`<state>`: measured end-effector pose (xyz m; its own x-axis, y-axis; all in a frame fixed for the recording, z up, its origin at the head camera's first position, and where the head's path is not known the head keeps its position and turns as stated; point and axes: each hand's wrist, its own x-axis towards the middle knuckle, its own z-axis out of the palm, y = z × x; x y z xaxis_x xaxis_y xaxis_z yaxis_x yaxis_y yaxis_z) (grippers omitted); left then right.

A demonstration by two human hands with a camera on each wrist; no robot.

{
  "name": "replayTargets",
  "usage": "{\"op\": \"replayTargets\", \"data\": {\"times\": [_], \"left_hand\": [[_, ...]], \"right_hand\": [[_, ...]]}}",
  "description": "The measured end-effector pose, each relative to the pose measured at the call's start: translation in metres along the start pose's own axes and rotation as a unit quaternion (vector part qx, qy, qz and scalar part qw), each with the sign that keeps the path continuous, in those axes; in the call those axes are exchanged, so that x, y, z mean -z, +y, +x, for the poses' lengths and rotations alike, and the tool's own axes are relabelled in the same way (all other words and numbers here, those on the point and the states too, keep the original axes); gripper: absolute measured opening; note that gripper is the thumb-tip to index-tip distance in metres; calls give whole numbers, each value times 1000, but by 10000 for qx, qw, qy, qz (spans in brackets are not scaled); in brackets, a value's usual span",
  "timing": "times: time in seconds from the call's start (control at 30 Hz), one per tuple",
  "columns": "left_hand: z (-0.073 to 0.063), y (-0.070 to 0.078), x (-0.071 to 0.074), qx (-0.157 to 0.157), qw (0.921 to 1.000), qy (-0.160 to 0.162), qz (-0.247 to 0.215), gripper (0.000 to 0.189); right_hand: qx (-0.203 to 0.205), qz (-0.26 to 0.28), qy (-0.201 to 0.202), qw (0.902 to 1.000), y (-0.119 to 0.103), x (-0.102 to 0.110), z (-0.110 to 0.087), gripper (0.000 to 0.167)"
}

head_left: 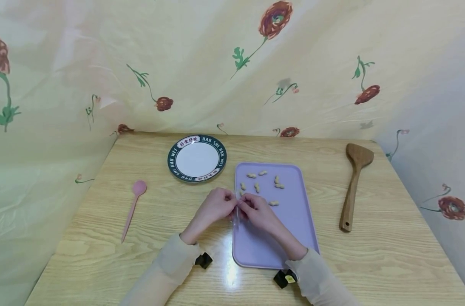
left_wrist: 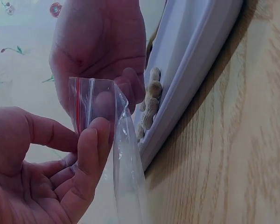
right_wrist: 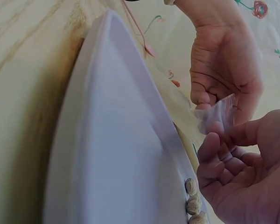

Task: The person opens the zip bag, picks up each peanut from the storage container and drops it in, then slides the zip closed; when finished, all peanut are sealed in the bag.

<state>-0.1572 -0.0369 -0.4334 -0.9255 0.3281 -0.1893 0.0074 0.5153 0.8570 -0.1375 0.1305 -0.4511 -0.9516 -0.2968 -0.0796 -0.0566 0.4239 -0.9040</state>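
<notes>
A clear zip bag [left_wrist: 127,161] with a red line along its top hangs between both hands, above the left rim of a purple tray [head_left: 270,250]. My left hand [head_left: 216,205] pinches the bag's top edge between thumb and fingers. On the other side, my right hand [head_left: 261,211] pinches the same edge, its thumb and index finger close to the left fingertips. Whether the bag's mouth is parted cannot be told. Several unshelled peanuts [head_left: 273,203] lie spread over the tray's far half, and one near the left rim is partly hidden by the hands.
A white plate [head_left: 197,160] with a dark green lettered rim stands behind the hands, left of the tray. A pink spoon [head_left: 139,188] lies at the left of the wooden table [head_left: 102,263]. To the right rests a wooden spatula [head_left: 354,182]. A flowered curtain [head_left: 202,63] hangs behind.
</notes>
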Motion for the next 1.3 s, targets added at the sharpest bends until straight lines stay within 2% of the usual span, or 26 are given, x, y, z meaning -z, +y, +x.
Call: {"op": "replayTargets", "data": {"times": [0.43, 0.6, 1.03, 1.17, 1.3], "left_hand": [[-1, 3, 0, -116, 9994, 135, -302, 24], [0, 0, 1, -69, 9986, 134, -504, 26], [0, 1, 3, 234, 9951, 59, -954, 26], [1, -1, 4, 321, 9957, 20, -871, 26], [1, -1, 6, 294, 9980, 47, -551, 25]], "right_hand": [[59, 198, 467, 9987, 0, -3, 0, 21], [33, 337, 668, 9972, -2, -2, -1, 22], [-232, 445, 483, 9976, 0, 5, 2, 24], [-298, 522, 419, 9973, 0, 7, 2, 23], [-345, 569, 448, 9968, 0, 9, 2, 21]]}}
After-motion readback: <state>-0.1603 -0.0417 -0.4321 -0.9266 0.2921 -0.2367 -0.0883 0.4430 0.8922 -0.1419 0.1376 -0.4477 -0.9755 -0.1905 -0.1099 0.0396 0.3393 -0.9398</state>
